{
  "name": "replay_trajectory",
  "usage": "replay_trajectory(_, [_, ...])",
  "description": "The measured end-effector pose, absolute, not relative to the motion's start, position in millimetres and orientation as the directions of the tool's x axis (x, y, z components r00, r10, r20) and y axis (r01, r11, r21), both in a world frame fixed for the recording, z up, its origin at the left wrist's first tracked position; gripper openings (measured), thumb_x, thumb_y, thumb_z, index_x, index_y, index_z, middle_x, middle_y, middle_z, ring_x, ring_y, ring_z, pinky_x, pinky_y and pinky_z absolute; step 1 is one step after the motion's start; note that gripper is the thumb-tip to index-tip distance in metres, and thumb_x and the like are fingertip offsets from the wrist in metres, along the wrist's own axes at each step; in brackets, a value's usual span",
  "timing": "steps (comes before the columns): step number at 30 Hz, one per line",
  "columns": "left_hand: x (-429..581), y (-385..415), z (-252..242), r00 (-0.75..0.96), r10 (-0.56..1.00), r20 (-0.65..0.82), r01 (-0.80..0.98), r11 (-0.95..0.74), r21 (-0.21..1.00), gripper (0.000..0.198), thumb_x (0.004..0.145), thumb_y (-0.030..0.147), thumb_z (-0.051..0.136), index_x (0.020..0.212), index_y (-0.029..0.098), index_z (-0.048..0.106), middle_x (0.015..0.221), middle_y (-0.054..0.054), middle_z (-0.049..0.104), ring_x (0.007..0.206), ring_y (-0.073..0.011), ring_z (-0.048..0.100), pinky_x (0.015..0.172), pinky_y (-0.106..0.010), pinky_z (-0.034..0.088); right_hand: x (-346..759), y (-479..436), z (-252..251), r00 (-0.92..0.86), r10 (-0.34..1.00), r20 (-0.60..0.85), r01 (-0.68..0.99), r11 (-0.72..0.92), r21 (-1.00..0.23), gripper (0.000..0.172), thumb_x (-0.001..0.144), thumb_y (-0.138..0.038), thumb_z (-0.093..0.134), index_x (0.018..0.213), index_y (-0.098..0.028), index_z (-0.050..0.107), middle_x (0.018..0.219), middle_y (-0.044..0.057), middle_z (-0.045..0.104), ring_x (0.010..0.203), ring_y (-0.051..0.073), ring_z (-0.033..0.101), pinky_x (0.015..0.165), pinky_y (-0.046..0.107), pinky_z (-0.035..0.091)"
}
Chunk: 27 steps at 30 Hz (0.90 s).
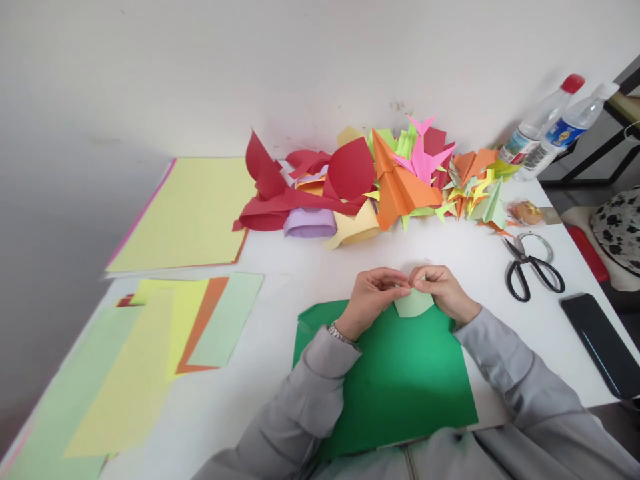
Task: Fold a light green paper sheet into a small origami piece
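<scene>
Both my hands meet over the middle of the white table (280, 373). My left hand (373, 297) and my right hand (443, 288) pinch the top edge of a small pale green folded paper (414, 304) between their fingertips. The paper hangs just above a large dark green sheet (400, 380) that lies flat under my forearms. Grey sleeves cover both arms, and a watch sits on my left wrist.
A heap of folded paper shapes (380, 180) in red, orange, pink and green lies along the wall. Yellow sheets (190, 213) and mixed coloured sheets (150, 360) lie at the left. Black scissors (533, 267), a phone (603, 343) and two bottles (547, 123) are at the right.
</scene>
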<state>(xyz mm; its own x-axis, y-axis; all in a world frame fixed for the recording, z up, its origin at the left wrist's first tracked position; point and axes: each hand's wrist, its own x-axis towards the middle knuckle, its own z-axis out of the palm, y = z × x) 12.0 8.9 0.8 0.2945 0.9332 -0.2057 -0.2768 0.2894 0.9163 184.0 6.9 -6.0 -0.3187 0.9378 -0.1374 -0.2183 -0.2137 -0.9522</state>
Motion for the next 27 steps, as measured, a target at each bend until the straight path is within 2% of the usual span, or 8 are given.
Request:
replay_trajectory(3, [10.2, 9.9, -0.4, 0.261, 0.936, -0.236, -0.279, 0.307, 0.91, 0.03, 0.052, 0.028, 0.085, 0.075, 0.015, 0.07, 0.061, -0.002, 0.068, 0.041, -0.0059, 0.046, 0.034, -0.018, 0.029, 183.5, 7.2, -8.3, -0.296, 0.937, -0.184, -0.223, -0.255, -0.941, 0.022, 0.071, -0.041, 0.074, 0.068, -0.019, 0.071, 0.067, -0.001, 0.064, 0.062, 0.013, 0.053, 0.063, 0.028, 0.04])
replay_trajectory(5, [9.2, 10.2, -1.1, 0.229, 0.948, -0.22, -0.27, 0.279, 0.921, 0.03, 0.053, 0.028, 0.084, 0.076, 0.015, 0.07, 0.06, -0.002, 0.068, 0.045, -0.0075, 0.049, 0.037, -0.018, 0.031, 183.0, 7.6, -9.7, -0.239, 0.956, -0.169, -0.227, -0.224, -0.948, 0.021, 0.069, -0.04, 0.076, 0.068, -0.019, 0.071, 0.067, -0.001, 0.063, 0.061, 0.013, 0.052, 0.062, 0.027, 0.039])
replay_trajectory(10, [10.5, 9.4, -3.5, 0.161, 0.985, -0.061, -0.19, 0.092, 0.977, 0.027, 0.057, 0.024, 0.083, 0.081, 0.017, 0.072, 0.07, -0.002, 0.069, 0.05, -0.0072, 0.047, 0.047, -0.022, 0.038, 181.6, 7.8, -11.5, -0.162, 0.985, -0.052, -0.249, -0.092, -0.964, 0.016, 0.068, -0.032, 0.079, 0.063, -0.021, 0.068, 0.065, -0.002, 0.063, 0.062, 0.012, 0.053, 0.063, 0.027, 0.04])
replay_trajectory(13, [13.2, 9.1, -4.1, 0.192, 0.98, 0.058, -0.177, -0.023, 0.984, 0.019, 0.06, 0.022, 0.081, 0.076, 0.018, 0.073, 0.076, -0.004, 0.068, 0.066, -0.0133, 0.057, 0.061, -0.027, 0.047, 180.8, 7.3, -12.7, -0.181, 0.983, 0.001, -0.257, -0.047, -0.965, 0.012, 0.072, -0.029, 0.076, 0.065, -0.022, 0.068, 0.068, -0.002, 0.064, 0.066, 0.013, 0.055, 0.066, 0.027, 0.042])
replay_trajectory(15, [14.7, 9.3, -4.5, 0.212, 0.97, 0.114, -0.184, -0.075, 0.98, 0.009, 0.066, 0.023, 0.078, 0.073, 0.018, 0.074, 0.076, -0.005, 0.067, 0.074, -0.0161, 0.06, 0.068, -0.03, 0.049, 180.4, 7.1, -13.4, -0.177, 0.984, 0.009, -0.24, -0.035, -0.97, 0.011, 0.073, -0.029, 0.075, 0.067, -0.022, 0.069, 0.068, -0.002, 0.064, 0.066, 0.012, 0.055, 0.067, 0.027, 0.042])
replay_trajectory(19, [15.3, 9.5, -5.8, 0.185, 0.973, 0.141, -0.154, -0.113, 0.982, 0.004, 0.071, 0.023, 0.074, 0.072, 0.02, 0.074, 0.069, -0.003, 0.065, 0.067, -0.0141, 0.058, 0.064, -0.028, 0.046, 179.4, 7.2, -12.7, -0.152, 0.988, 0.003, -0.205, -0.029, -0.978, 0.011, 0.071, -0.029, 0.077, 0.068, -0.022, 0.069, 0.068, -0.002, 0.064, 0.064, 0.012, 0.055, 0.064, 0.027, 0.042])
replay_trajectory(27, [15.5, 8.2, -2.1, 0.132, 0.991, 0.016, -0.137, 0.002, 0.991, 0.011, 0.065, 0.027, 0.078, 0.063, 0.018, 0.073, 0.056, 0.002, 0.056, 0.055, -0.0094, 0.046, 0.053, -0.024, 0.034, 174.4, 6.7, -5.8, -0.083, 0.996, -0.032, -0.212, -0.049, -0.976, 0.018, 0.066, -0.034, 0.079, 0.06, -0.022, 0.067, 0.062, -0.002, 0.06, 0.06, 0.013, 0.05, 0.059, 0.028, 0.04])
